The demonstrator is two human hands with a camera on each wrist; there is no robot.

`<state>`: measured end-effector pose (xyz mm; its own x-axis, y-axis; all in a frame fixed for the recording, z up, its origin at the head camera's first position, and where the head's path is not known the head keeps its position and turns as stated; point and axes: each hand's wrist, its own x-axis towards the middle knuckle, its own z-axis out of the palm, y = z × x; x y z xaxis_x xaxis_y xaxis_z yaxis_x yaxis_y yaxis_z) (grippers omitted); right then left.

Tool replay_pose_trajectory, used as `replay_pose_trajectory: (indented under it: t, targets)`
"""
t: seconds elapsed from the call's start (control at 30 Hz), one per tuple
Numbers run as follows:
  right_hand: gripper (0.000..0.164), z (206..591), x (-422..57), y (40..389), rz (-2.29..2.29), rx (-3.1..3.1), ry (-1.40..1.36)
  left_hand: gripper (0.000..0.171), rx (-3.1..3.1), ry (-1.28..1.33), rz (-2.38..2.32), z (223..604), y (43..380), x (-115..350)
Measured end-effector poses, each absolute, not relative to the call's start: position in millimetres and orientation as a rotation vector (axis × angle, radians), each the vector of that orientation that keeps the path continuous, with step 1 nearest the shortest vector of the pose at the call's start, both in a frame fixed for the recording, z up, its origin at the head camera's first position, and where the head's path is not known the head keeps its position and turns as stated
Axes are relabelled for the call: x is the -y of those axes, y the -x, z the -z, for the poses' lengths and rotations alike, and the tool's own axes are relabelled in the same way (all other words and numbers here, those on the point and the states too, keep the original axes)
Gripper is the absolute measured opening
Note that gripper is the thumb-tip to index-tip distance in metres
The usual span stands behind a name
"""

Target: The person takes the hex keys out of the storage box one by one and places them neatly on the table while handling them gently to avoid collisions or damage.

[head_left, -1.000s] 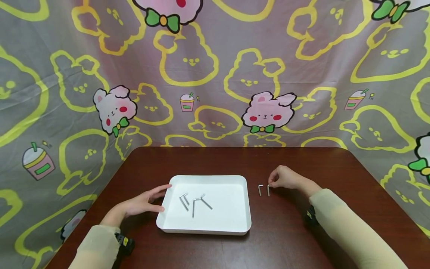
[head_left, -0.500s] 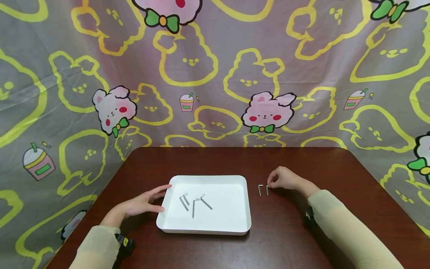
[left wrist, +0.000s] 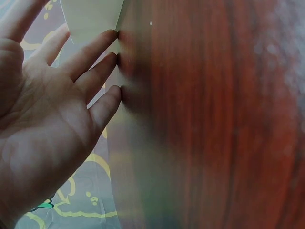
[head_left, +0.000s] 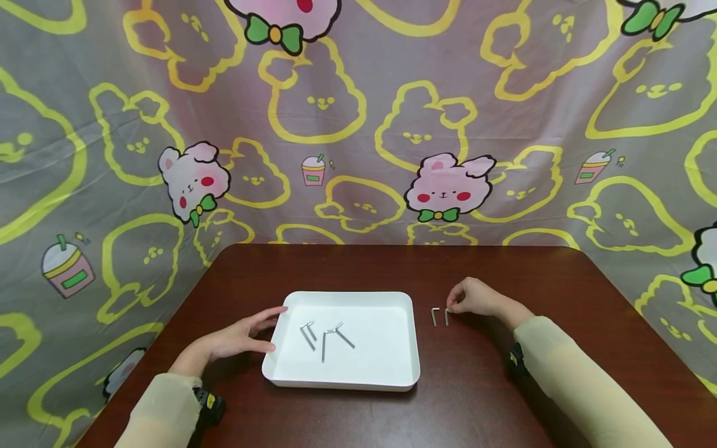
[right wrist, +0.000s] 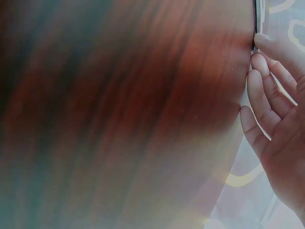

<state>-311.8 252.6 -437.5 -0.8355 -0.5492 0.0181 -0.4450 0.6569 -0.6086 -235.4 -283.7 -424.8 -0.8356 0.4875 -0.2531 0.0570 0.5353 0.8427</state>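
Note:
In the head view, a shallow white tray (head_left: pixel 381 358) lies on the table with several L-shaped hex keys (head_left: pixel 323 348) in it. My left hand (head_left: pixel 242 337) touches its left rim with fingers and thumb spread; in the left wrist view these fingers (left wrist: pixel 97 78) look nearly straight, their tips at the tabletop. Right of the tray two shorter hex keys stand side by side on the wood. Over the bent end of the right-hand hex key (head_left: pixel 447 318) my right hand (head_left: pixel 473 296) pinches with thumb and fingertips. Beside it is the other hex key (head_left: pixel 434 317), untouched.
The dark brown wooden table (head_left: pixel 358 269) runs back to a patterned curtain (head_left: pixel 358 155) with bunny outlines, which also hangs at both sides. Dark wrist devices (head_left: pixel 210 403) sit at both sleeves.
My right hand and the hex key under its fingertips have shifted very slightly left. My left hand and the tray stay put; the view has drifted a little.

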Motion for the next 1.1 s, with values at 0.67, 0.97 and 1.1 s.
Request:
replay_pose_trajectory:
  t: [0.67,0.97,1.1]
  targets:
    - [0.005,423,-255,314,0.988,-2.685,0.749,0.083,-2.317,-0.466,-1.231,423,236,283]
    - [0.012,412,-249,312,1.002,-2.728,0.701,0.082,-2.313,-0.430,-1.239,423,236,283]
    - [0.014,406,-243,310,0.994,-2.753,0.756,0.082,-2.311,-0.431,-1.238,423,235,283]
